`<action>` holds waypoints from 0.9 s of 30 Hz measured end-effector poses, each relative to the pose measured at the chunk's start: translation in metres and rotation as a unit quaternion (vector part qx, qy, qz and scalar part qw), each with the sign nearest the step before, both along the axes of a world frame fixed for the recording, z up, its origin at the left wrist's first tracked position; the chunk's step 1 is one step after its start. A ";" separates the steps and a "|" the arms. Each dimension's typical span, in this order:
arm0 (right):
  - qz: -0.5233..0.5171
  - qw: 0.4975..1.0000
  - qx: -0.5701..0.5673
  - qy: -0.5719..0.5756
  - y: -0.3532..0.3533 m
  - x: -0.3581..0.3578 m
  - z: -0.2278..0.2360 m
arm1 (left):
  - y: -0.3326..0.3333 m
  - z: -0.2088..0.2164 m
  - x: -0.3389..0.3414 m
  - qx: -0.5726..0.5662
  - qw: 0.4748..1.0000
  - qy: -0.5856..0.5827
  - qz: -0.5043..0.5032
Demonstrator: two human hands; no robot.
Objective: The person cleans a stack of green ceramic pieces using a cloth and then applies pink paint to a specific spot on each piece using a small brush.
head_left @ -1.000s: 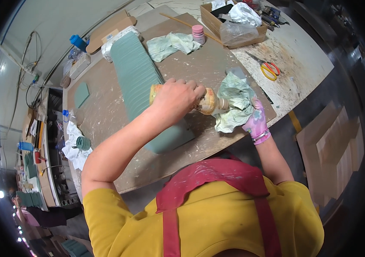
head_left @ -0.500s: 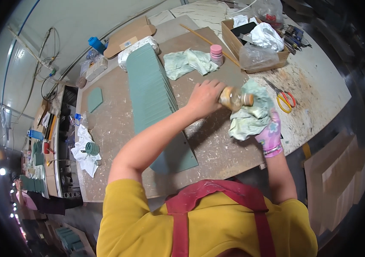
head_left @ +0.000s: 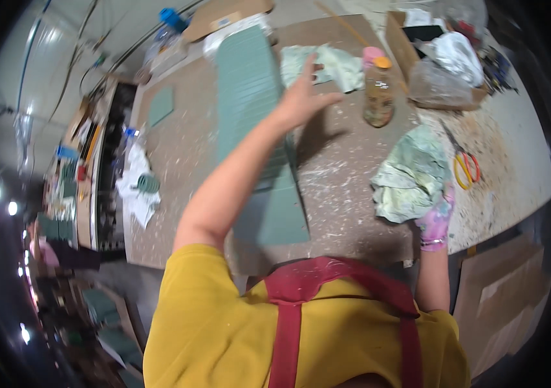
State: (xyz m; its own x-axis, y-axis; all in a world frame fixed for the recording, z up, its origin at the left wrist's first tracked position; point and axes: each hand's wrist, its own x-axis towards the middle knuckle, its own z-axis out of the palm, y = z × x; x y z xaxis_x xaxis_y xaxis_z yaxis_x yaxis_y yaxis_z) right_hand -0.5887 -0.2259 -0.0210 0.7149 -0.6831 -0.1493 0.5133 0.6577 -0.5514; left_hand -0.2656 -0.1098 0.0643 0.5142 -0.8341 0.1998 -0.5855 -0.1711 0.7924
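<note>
My left hand [head_left: 304, 97] is bare and reaches over the board with its fingers spread, holding nothing. To its right a glass bottle [head_left: 379, 100] with an orange cap and some yellowish liquid stands upright, apart from the hand. A pale green crumpled cloth [head_left: 411, 174] is in my right hand [head_left: 437, 220], which wears a pink patterned glove; the cloth covers most of its fingers. Just beyond my left hand lies another pale green cloth [head_left: 343, 68]. Under my left forearm runs a long row of overlapping green sheets [head_left: 246, 84].
Scissors [head_left: 463, 161] with red and yellow handles lie right of the cloth. A cardboard box [head_left: 405, 45] of plastic bags stands at the far right, a pink-capped jar [head_left: 371, 54] behind the bottle. A green piece [head_left: 161, 105] and white cloth [head_left: 138, 181] lie left.
The bottle, tilted in my left hand before, now stands on the board, and that hand has let go and opened. The view has shifted. My right hand still has the cloth.
</note>
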 end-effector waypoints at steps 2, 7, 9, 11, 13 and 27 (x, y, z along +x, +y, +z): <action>0.073 0.995 0.020 -0.058 0.001 0.013 0.022 | 0.096 0.026 0.011 -0.023 0.997 0.034 0.065; 0.162 0.897 -0.370 0.176 0.038 0.112 0.099 | 0.284 -0.027 -0.046 0.097 0.958 0.098 0.250; 0.065 0.611 -0.769 0.175 0.083 0.167 0.119 | 0.290 -0.049 -0.079 0.097 0.949 0.153 0.259; 0.068 0.459 -0.885 0.041 0.140 0.210 0.104 | 0.282 -0.081 -0.084 0.042 0.955 0.152 0.252; 0.124 0.332 -0.935 0.006 0.186 0.241 0.056 | 0.271 -0.089 -0.085 -0.025 0.938 0.252 0.238; 0.140 0.326 -0.935 0.014 0.228 0.223 0.078 | 0.281 -0.134 -0.073 -0.145 0.882 0.425 0.141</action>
State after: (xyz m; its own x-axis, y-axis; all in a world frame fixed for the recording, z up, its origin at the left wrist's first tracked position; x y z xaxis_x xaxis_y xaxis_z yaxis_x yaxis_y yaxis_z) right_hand -0.3653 0.0024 0.0569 0.8043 0.4927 0.3322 0.5552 -0.8223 -0.1246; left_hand -0.3390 0.1711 -0.0701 0.7603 -0.6259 -0.1735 0.2742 0.0672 0.9593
